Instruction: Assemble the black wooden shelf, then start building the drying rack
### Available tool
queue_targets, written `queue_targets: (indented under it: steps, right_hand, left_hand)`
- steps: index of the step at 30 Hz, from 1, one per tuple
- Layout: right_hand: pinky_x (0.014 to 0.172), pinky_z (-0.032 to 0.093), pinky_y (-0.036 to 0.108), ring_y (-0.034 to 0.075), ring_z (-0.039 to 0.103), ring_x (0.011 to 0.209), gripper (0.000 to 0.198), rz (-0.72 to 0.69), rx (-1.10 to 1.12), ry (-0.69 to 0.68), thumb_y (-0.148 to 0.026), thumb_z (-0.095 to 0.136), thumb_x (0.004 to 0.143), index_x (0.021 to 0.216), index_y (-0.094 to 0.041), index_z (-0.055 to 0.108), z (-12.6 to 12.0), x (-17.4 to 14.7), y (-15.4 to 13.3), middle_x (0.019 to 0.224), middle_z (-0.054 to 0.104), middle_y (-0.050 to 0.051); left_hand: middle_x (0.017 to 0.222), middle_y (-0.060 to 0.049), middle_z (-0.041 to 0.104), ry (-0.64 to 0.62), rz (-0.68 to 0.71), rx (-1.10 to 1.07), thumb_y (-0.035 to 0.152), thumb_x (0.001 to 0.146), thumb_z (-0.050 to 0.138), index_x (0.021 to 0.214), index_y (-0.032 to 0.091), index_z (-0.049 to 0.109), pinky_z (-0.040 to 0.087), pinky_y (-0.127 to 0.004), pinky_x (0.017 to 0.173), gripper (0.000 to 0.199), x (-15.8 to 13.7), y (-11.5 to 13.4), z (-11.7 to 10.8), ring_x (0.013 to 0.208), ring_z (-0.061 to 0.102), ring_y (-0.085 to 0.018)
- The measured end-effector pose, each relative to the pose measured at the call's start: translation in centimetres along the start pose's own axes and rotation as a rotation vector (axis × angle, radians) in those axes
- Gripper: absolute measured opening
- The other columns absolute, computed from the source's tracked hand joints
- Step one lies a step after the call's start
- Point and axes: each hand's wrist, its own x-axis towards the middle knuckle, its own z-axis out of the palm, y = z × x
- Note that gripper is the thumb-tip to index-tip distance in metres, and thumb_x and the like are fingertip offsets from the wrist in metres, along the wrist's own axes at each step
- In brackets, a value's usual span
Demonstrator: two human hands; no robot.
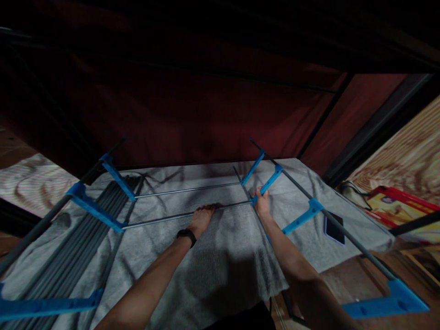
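Observation:
A frame of grey metal tubes and blue plastic brackets lies over a grey cloth. My left hand (201,219), with a black band on the wrist, is closed on the near metal crossbar (158,221) around its middle. At that bar's right end, my right hand (262,202) grips the lower end of a blue bracket (272,180). The other end of the crossbar meets a left blue bracket (94,208). Behind it runs a second, thinner-looking crossbar (185,189), parallel to the first. My fingertips are partly hidden on both hands.
Several loose grey tubes (79,243) lie side by side at the left on the grey cloth (220,252). A phone (334,229) rests under the right side tube. At far right sits a red and yellow box (398,206). A dark red panel (206,119) stands behind.

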Motion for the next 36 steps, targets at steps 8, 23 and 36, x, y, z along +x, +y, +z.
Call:
queue_targets:
  steps: [8, 23, 36]
  right_hand:
    - [0.060, 0.041, 0.023, 0.010, 0.048, 0.061, 0.026, -0.001, -0.039, -0.024, -0.039, 0.063, 0.074, 0.090, -0.024, 0.049, -0.7, -0.5, 0.6, 0.069, 0.049, -0.008]
    - [0.059, 0.041, 0.023, 0.010, 0.048, 0.061, 0.031, -0.017, -0.018, 0.025, -0.045, 0.065, 0.074, 0.087, -0.025, 0.045, -0.7, -0.8, 0.9, 0.069, 0.048, -0.008]
    - [0.067, 0.042, 0.023, 0.011, 0.050, 0.067, 0.023, -0.027, -0.143, -0.037, -0.039, 0.064, 0.077, 0.089, -0.024, 0.053, -1.8, -0.9, 1.0, 0.073, 0.053, -0.006]
  left_hand:
    - [0.134, -0.008, 0.062, 0.021, -0.011, 0.049, 0.006, 0.095, 0.031, 0.141, 0.026, 0.050, 0.042, -0.037, 0.101, 0.054, -0.4, 0.1, 0.3, 0.116, 0.060, -0.022]
    - [0.139, -0.010, 0.058, 0.021, 0.019, 0.047, 0.003, 0.093, 0.028, 0.143, 0.023, 0.047, 0.038, -0.039, 0.106, 0.057, -1.5, 0.3, 0.4, 0.123, 0.055, -0.024]
    - [0.136, -0.011, 0.059, 0.035, 0.013, 0.012, 0.003, 0.093, 0.031, 0.142, 0.024, 0.048, 0.036, -0.043, 0.108, 0.056, -1.7, 0.1, 0.5, 0.124, 0.054, -0.026]
